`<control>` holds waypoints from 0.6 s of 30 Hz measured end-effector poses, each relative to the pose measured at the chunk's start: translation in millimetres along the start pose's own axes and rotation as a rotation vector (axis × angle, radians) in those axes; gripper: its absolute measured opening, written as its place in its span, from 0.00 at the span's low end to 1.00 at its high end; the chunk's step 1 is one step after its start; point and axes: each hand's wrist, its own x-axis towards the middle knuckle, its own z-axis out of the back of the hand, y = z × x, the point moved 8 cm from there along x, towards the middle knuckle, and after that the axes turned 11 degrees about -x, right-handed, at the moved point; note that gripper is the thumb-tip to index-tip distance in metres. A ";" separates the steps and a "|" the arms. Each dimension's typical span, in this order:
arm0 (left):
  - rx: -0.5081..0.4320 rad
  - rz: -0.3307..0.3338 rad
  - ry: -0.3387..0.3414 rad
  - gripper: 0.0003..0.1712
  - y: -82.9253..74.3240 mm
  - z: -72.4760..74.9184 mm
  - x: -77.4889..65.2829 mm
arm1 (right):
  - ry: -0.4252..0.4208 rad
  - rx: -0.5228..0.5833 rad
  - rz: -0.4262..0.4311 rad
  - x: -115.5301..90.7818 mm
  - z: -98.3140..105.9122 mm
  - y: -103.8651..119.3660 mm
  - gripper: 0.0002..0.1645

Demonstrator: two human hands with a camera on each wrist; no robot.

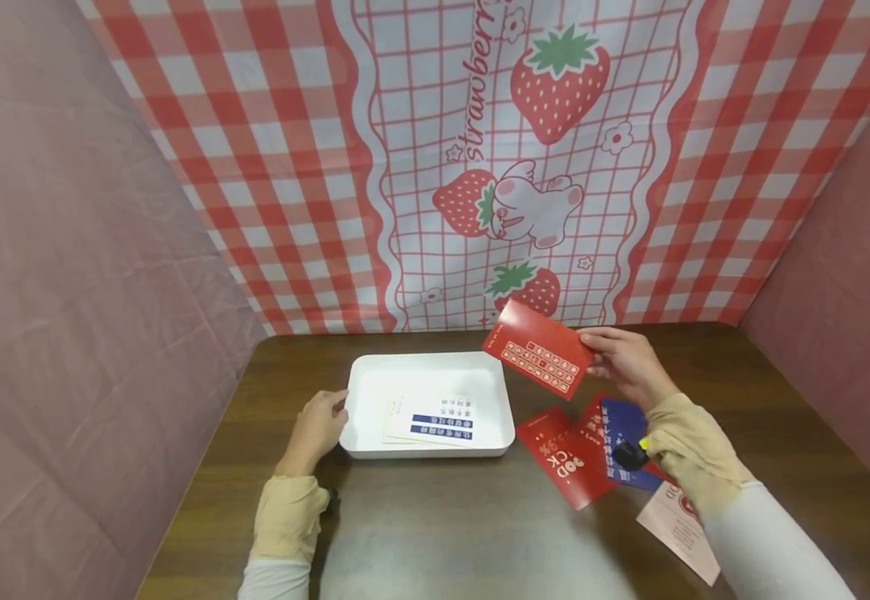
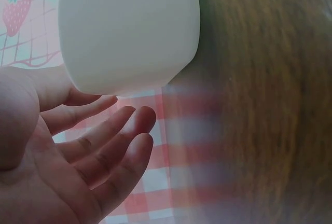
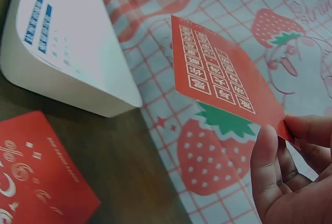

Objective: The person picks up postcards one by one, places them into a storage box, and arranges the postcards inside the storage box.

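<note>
My right hand (image 1: 625, 360) pinches a red card (image 1: 539, 349) by its right edge and holds it in the air just right of a white tray (image 1: 360, 392). That red card (image 3: 223, 73) shows a grid of white squares, with my thumb and fingers (image 3: 270, 167) at its corner. The white tray (image 3: 78, 86) holds several pale cards (image 1: 435, 417) with blue bars. My left hand (image 1: 318, 422) rests against the tray's left wall, fingers straight and relaxed (image 2: 111, 136), next to the tray (image 2: 129, 32).
More cards lie on the dark wooden table (image 1: 442, 525) under my right forearm: a red one (image 1: 566, 458), a blue one (image 1: 625, 429) and a pale pink one (image 1: 678, 525). A strawberry-print cloth (image 1: 495, 158) hangs behind, with pink sheets on both sides.
</note>
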 end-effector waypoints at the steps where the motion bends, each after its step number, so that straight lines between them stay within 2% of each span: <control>1: 0.003 -0.003 -0.001 0.24 -0.7 0.2 -0.1 | 0.006 -0.003 -0.007 0.5 -3.0 -2.2 0.11; 8: -0.003 -0.017 0.005 0.23 -1.5 0.0 -0.4 | 0.027 -0.024 -0.013 3.1 -16.8 -15.1 0.13; 13: 0.005 -0.077 -0.028 0.23 -7.6 3.7 -3.2 | 0.030 -0.070 -0.014 4.4 -25.0 -19.6 0.09; 15: 0.005 -0.079 -0.033 0.23 -8.1 3.9 -3.5 | 0.032 -0.092 -0.018 4.8 -28.6 -20.9 0.07; 18: -0.006 -0.053 -0.019 0.23 -5.3 2.7 -1.9 | 0.042 -0.113 -0.024 6.2 -34.5 -22.8 0.09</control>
